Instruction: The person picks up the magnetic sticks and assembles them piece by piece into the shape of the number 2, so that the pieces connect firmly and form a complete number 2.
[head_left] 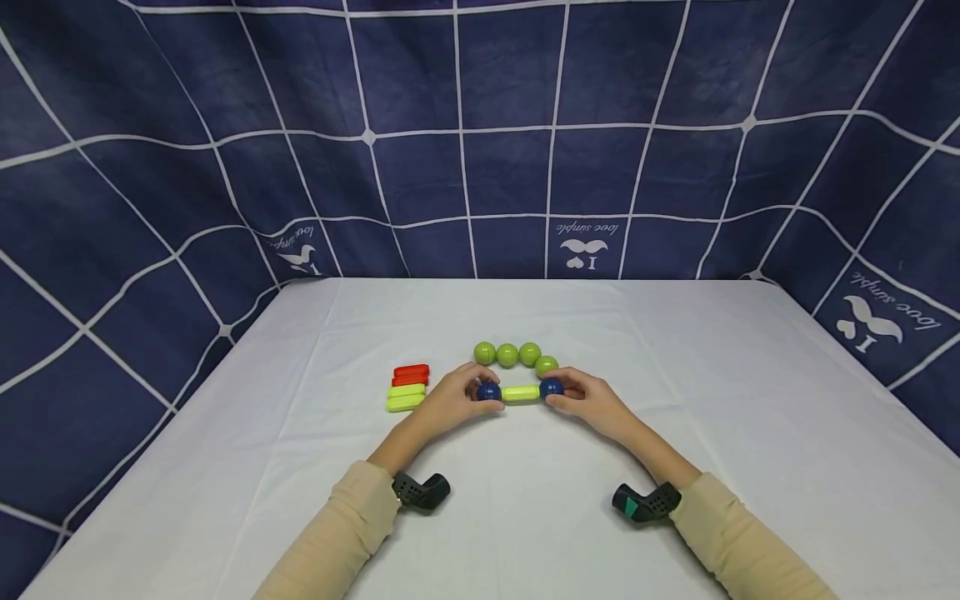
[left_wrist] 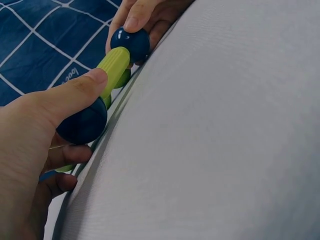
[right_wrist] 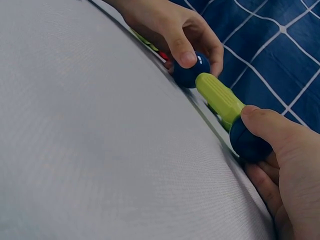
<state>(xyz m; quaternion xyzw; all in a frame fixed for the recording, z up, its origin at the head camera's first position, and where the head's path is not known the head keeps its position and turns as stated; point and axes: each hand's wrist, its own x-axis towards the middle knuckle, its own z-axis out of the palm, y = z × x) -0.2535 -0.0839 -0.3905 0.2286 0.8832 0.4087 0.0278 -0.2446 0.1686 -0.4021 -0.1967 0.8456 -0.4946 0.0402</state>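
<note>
Left hand [head_left: 453, 396] pinches the left ball [head_left: 489, 392], blue; right hand [head_left: 597, 403] pinches the right ball [head_left: 551, 387], same blue. Both grips narrow, thumb and fingers round the ball. Bar [head_left: 521, 393], yellow-green, sits between the two balls, over the middle of the table [head_left: 525, 508].

Hidden stuff: each wrist view has its own thumb over the near bar end, so can't tell how deep either end seats. Much of each ball is under fingers. Left hand is cut off at the left edge of its wrist view, right hand at the right edge of its own. Sleeves [head_left: 341, 529] run out of the head view at the bottom. Four green balls [head_left: 507, 355] behind the bar; rightmost is right by the right hand, contact unclear. In the wrist views they're mostly blocked. Two red bars [head_left: 411, 371] and two loose yellow bars [head_left: 406, 402] left of the left hand; right wrist view gets only slivers.

Writing: curtain [head_left: 510, 175] has "I", heart, moustache, "love simple", upside down; left print is skewed by folds. Wrist cameras [head_left: 647, 503]: no brand readable.
</note>
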